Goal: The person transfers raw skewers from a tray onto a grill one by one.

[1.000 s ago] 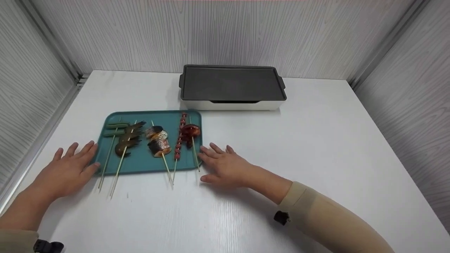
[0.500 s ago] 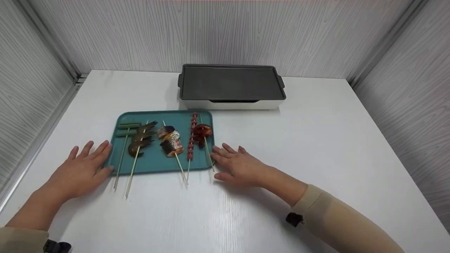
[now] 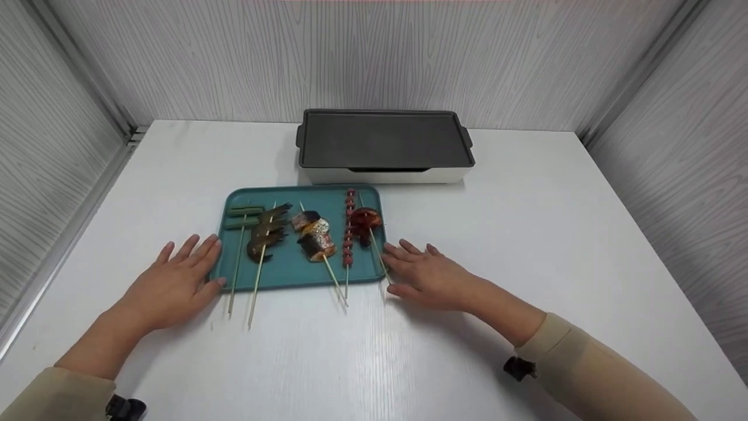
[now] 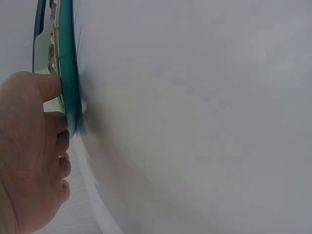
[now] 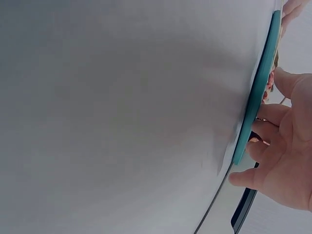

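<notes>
A teal tray (image 3: 289, 276) lies on the white table between my two hands. My left hand (image 3: 169, 289) touches its left edge and near-left corner, fingers extended and thumb apart. At the opposite edge my right hand (image 3: 432, 279) touches the near-right corner, also with fingers extended. Several skewers rest on the tray: one with green pieces (image 3: 245, 223), a shrimp skewer (image 3: 267, 237), a fish-chunk skewer (image 3: 317, 241), one with small red pieces (image 3: 349, 234) and one with a glossy dark-red piece (image 3: 366, 218). Most stick ends overhang the near rim. In the left wrist view, the thumb meets the tray rim (image 4: 69, 68).
Behind the tray stands a tabletop grill (image 3: 383, 140) with a black flat plate and a white base. White wood-grain panels (image 3: 374, 58) enclose the table (image 3: 526, 234) at the back and both sides.
Both hands have moved to the right together, and the tray with its skewers has slid right along the table between them. The grill has stayed where it was.
</notes>
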The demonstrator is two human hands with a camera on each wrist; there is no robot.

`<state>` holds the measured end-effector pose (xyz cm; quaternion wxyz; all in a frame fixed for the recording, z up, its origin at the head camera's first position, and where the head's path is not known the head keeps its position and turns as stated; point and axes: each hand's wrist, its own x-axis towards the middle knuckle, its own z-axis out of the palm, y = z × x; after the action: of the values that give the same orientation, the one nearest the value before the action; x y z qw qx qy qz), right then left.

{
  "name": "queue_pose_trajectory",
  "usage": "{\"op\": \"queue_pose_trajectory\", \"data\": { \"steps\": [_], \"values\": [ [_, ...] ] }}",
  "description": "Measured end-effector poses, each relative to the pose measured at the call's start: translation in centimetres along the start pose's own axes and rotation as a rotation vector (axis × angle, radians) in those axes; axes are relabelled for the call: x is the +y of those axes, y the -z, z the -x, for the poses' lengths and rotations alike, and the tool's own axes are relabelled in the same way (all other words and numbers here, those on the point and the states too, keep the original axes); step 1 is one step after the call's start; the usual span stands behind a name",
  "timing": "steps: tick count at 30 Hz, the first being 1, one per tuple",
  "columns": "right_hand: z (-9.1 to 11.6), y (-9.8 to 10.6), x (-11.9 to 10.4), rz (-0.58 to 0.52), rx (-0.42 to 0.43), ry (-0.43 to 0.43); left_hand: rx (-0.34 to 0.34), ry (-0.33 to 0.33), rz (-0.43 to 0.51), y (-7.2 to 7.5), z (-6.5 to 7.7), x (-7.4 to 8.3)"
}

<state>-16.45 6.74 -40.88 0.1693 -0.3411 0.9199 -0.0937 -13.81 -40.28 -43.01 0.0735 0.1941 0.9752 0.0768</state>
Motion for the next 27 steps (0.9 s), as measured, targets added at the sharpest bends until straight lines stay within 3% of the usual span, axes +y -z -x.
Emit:
{"op": "queue_pose_trajectory", "data": {
  "steps": [16, 27],
  "values": [
    [0.17, -0.3, -0.12, -0.085, 0.036, -0.035, 0.013, -0.058, -0.034, 0.08, 0.11, 0.09],
    [-0.14, -0.36, -0.57, -0.112, 0.044, -0.043, 0.003, -0.053, -0.023, -0.08, 0.22, -0.44]
  ]
}}
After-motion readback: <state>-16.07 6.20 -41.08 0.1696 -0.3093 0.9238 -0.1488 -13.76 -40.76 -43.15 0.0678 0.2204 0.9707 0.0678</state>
